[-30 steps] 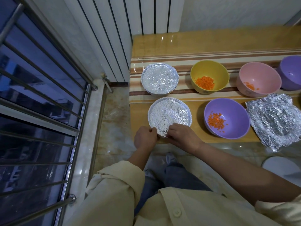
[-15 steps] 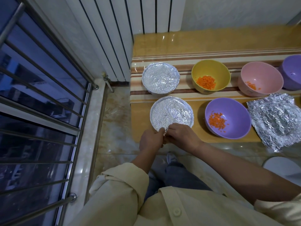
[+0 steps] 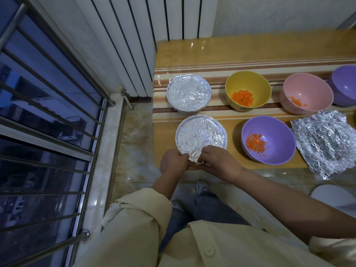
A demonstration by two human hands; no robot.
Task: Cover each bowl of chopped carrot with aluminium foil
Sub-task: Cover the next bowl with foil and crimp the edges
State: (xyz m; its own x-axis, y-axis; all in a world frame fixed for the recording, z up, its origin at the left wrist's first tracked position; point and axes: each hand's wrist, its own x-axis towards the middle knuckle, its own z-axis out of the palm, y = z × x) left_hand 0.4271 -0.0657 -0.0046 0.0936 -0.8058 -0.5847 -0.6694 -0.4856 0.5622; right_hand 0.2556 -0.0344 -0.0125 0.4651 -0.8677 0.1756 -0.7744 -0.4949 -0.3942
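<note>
Foil (image 3: 200,137) edge pinched between left hand (image 3: 173,162) and right hand (image 3: 217,162).

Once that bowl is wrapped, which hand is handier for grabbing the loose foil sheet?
The right hand, probably. Both hands pinch the foil cover at the near bowl's rim, but the foil sheet lies far to the right, beyond the near purple bowl; the left hand would have to cross over.

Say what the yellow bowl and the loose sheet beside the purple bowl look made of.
Yellow bowl: probably plastic or melamine, smooth, matte, evenly coloured. Loose sheet: aluminium foil, silvery and shiny, heavily crinkled, holding a pressed dent.
</note>
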